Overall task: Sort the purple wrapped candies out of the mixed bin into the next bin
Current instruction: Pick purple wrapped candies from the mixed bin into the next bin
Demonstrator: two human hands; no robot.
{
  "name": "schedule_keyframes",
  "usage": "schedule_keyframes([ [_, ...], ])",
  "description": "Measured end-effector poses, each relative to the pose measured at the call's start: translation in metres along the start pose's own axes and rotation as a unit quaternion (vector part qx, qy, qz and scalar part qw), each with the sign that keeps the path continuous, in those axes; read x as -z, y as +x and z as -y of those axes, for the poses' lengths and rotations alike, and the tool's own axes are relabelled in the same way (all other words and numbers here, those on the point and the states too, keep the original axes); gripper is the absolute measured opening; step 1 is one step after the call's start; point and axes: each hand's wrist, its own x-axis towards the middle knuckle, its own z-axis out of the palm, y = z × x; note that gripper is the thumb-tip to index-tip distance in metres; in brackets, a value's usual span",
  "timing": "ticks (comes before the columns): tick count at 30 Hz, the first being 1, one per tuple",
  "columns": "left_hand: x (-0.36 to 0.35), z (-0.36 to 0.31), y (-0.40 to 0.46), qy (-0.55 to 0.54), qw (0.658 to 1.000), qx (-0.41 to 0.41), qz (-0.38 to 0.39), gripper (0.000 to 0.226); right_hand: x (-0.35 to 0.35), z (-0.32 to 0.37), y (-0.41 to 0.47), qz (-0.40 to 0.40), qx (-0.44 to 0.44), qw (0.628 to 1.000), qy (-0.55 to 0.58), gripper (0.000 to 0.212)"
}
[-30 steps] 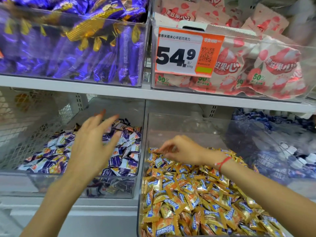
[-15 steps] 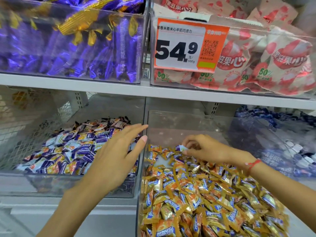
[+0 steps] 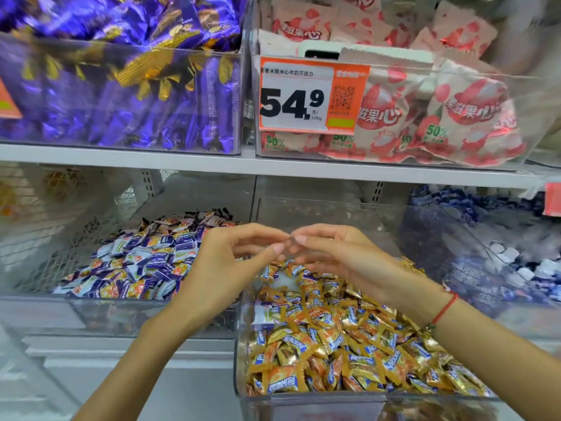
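The mixed bin (image 3: 243, 354) at lower centre holds several gold wrapped candies (image 3: 349, 354). One purple wrapped candy (image 3: 263, 318) lies against its left wall. The bin to its left (image 3: 91, 308) holds several purple and white wrapped candies (image 3: 145, 262). My left hand (image 3: 224, 268) and my right hand (image 3: 340, 256) meet fingertip to fingertip above the wall between the two bins. The spot where the fingertips touch is blurred, so I cannot tell whether a candy is pinched there or by which hand.
A white shelf (image 3: 273, 165) runs just above the hands, carrying a bin of large purple bars (image 3: 121, 95) and a bin of pink packets (image 3: 440, 117) with an orange price tag (image 3: 309, 95). A bin of blue candies (image 3: 491, 268) stands to the right.
My right hand lifted from the gold candies with a small purple candy pinched and moved left. My left hand came right from over the left bin until the fingertips met.
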Motion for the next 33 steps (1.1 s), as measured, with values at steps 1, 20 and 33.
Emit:
schedule_keyframes([
  [1, 0.001, 0.001, 0.000, 0.021, 1.000, 0.000, -0.003, 0.016, 0.005, -0.003, 0.006, -0.023, -0.002, 0.998, -0.052, 0.015],
  [20, -0.001, -0.007, 0.002, 0.194, 0.981, 0.001, 0.007, 0.041, 0.006, -0.003, -0.003, -0.049, 0.087, 0.990, -0.095, 0.017],
  [33, -0.035, 0.001, 0.039, 0.136, 0.990, 0.040, 0.013, 0.015, 0.043, -0.036, 0.040, -0.035, 0.096, 0.913, -0.395, 0.022],
])
